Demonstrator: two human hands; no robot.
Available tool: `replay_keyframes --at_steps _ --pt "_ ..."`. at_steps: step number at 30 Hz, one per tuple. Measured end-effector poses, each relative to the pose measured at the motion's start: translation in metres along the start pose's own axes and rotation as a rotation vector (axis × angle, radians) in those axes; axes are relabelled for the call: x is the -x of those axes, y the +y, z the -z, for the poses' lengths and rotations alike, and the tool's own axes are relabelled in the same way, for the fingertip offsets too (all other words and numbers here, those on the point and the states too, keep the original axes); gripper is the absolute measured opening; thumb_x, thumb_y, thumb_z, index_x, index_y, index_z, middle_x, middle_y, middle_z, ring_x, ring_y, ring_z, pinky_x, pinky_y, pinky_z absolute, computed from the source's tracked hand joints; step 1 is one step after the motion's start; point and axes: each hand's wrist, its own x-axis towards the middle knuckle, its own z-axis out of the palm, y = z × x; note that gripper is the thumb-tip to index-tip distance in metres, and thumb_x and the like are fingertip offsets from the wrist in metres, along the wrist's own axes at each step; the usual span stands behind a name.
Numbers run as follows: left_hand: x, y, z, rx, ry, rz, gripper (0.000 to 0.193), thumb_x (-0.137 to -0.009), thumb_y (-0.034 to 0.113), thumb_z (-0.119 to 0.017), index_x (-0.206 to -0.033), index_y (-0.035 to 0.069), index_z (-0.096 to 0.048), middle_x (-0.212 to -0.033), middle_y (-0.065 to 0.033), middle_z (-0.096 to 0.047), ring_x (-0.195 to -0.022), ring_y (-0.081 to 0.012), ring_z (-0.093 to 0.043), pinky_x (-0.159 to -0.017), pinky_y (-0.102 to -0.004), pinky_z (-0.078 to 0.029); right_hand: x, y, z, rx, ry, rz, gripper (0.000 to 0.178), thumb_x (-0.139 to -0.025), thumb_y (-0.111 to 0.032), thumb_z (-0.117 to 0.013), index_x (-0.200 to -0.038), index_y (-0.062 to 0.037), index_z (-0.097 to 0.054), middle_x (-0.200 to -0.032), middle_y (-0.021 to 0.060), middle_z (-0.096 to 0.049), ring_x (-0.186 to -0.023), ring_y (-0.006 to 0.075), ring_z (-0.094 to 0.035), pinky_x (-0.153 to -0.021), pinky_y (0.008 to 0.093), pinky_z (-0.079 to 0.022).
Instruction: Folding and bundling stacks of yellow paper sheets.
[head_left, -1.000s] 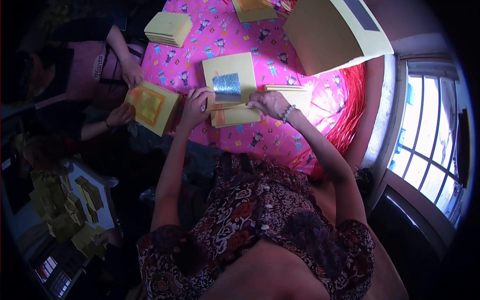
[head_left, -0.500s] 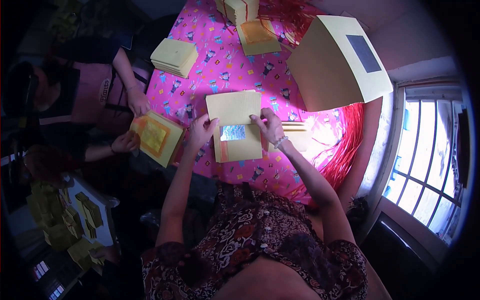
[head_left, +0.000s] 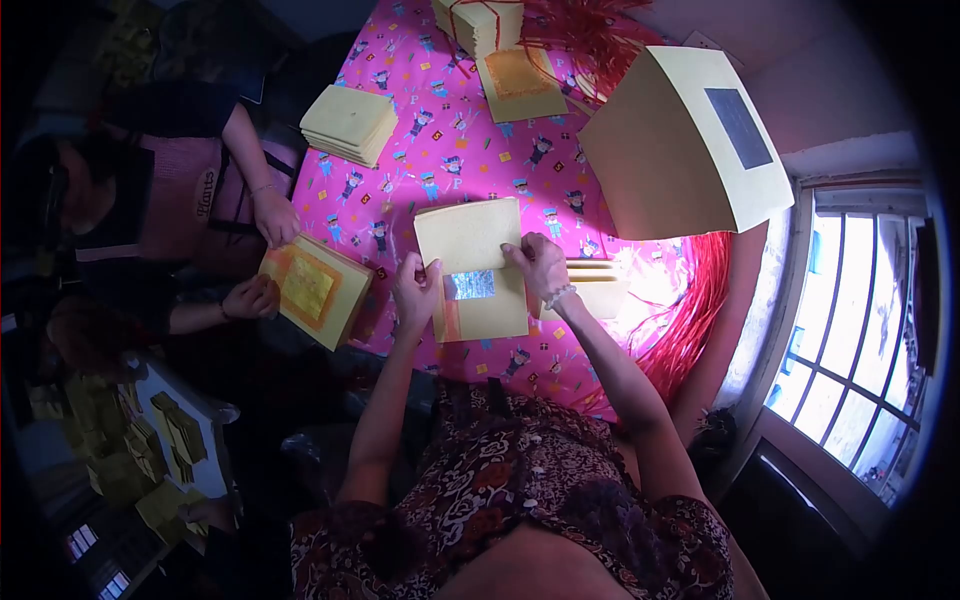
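Observation:
Between my hands is a thin stack of pale yellow paper sheets (head_left: 468,236). My left hand (head_left: 414,288) is closed on its lower left corner, thumb on top. My right hand (head_left: 541,264), with a beaded bracelet at the wrist, pinches its lower right edge. Just below, partly covered by the stack, lies another yellow sheet (head_left: 490,318) with a silver foil patch (head_left: 470,285) and an orange strip along its left side. Beside my right hand are more folded yellow sheets (head_left: 590,298), brightly lit.
A pink printed cloth (head_left: 420,130) covers the table. A paper stack (head_left: 348,122) stands far left, a tied bundle (head_left: 480,25) at the back. A large bent card (head_left: 660,150) and red strands (head_left: 700,310) lie right. At left, a co-worker's hands hold a pad with a gold square (head_left: 308,288).
The whole view has shifted slightly, with the table sitting a little lower in the picture. My hands keep their grip on the paper stack, which still overlaps the foil-patched sheet.

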Motion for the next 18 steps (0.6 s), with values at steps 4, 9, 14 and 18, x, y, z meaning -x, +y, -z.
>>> replay_keyframes --at_steps 4,9,14,18 --pt "-0.002 0.010 -0.004 -0.081 0.003 0.101 0.027 -0.080 0.017 -0.068 -0.073 0.003 -0.046 -0.061 -0.0037 -0.047 -0.054 -0.0126 -0.046 -0.050 -0.0292 -0.037 -0.004 -0.006 0.005 -0.005 -0.029 -0.060 0.039 -0.078 -0.034 -0.069 -0.069 0.0011 -0.056 -0.064 0.0160 -0.058 -0.060 0.0295 -0.057 -0.058 0.0394 -0.045" --pt "-0.002 0.010 -0.006 -0.081 0.011 0.090 0.027 -0.079 0.016 -0.068 -0.073 0.003 -0.046 -0.061 -0.0033 -0.047 -0.055 -0.0117 -0.046 -0.050 -0.0284 -0.038 -0.008 -0.008 0.005 0.063 -0.048 -0.072 0.039 -0.077 -0.034 -0.070 -0.068 0.0012 -0.057 -0.066 0.0179 -0.059 -0.062 0.0311 -0.060 -0.061 0.0402 -0.047" --pt "0.001 0.000 -0.010 -0.013 0.076 0.034 0.027 -0.078 0.015 -0.069 -0.071 0.002 -0.047 -0.061 -0.0033 -0.048 -0.054 -0.0107 -0.046 -0.050 -0.0270 -0.038 -0.010 -0.007 0.002 0.078 -0.050 -0.054 0.038 -0.077 -0.034 -0.069 -0.070 0.0013 -0.058 -0.068 0.0189 -0.061 -0.065 0.0321 -0.061 -0.063 0.0405 -0.048" --pt "-0.001 0.003 -0.009 -0.029 0.065 0.107 0.021 -0.080 0.013 -0.067 -0.070 0.002 -0.053 -0.060 0.0025 -0.052 -0.056 -0.0040 -0.044 -0.050 -0.0229 -0.035 -0.013 -0.005 0.000 0.111 -0.061 -0.050 0.037 -0.078 -0.034 -0.068 -0.072 0.0010 -0.059 -0.069 0.0192 -0.061 -0.067 0.0326 -0.062 -0.064 0.0410 -0.048"
